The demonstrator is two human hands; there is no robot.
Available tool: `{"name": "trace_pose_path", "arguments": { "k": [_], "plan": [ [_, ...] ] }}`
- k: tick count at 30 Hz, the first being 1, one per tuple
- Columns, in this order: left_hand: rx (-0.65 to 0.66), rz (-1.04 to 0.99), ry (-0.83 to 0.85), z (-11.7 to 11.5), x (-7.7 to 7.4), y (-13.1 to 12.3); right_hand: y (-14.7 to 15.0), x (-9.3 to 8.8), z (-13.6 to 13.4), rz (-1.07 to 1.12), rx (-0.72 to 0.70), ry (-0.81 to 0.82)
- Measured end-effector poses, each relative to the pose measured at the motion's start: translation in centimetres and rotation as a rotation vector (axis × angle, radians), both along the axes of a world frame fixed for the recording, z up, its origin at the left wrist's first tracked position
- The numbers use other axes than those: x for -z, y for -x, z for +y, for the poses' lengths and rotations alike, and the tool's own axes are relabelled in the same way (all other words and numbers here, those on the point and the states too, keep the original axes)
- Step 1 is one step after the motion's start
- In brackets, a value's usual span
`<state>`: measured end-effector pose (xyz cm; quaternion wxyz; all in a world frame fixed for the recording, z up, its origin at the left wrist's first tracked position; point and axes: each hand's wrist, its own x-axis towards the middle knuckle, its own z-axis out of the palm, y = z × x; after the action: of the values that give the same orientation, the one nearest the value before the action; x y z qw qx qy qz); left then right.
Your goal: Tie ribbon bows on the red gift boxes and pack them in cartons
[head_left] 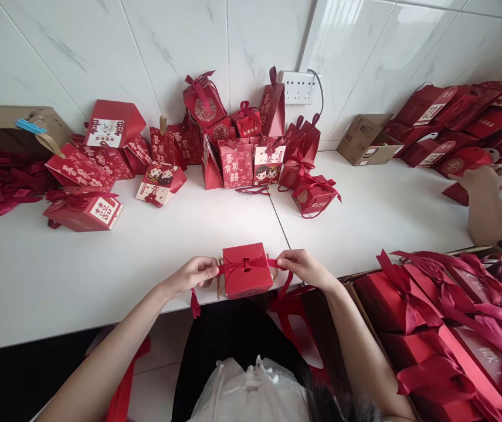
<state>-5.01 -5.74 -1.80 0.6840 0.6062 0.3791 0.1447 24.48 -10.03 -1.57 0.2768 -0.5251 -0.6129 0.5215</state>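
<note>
A red gift box stands at the front edge of the white table, right before me. Across its top runs a red ribbon, crossed over at the middle by a small dark hole. My left hand pinches one side of the ribbon, and a loose tail hangs below it. On the other side, my right hand pinches the ribbon too, with its end dangling under the fingers. Gold chain handles show at both sides of the box.
Several finished red boxes stand along the tiled wall. Loose ribbons lie at far left. A carton of ribboned boxes is at my right. Beyond it, another person's hands work by stacked boxes. A power strip hangs behind.
</note>
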Motion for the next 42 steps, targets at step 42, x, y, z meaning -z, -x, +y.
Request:
{"name": "trace_pose_path", "arguments": {
  "k": [42],
  "plan": [
    [0.135, 0.549, -0.708, -1.8, -9.8, -2.3, 7.8, -2.8, -0.7, 0.192, 0.280, -0.353]
  ]
}}
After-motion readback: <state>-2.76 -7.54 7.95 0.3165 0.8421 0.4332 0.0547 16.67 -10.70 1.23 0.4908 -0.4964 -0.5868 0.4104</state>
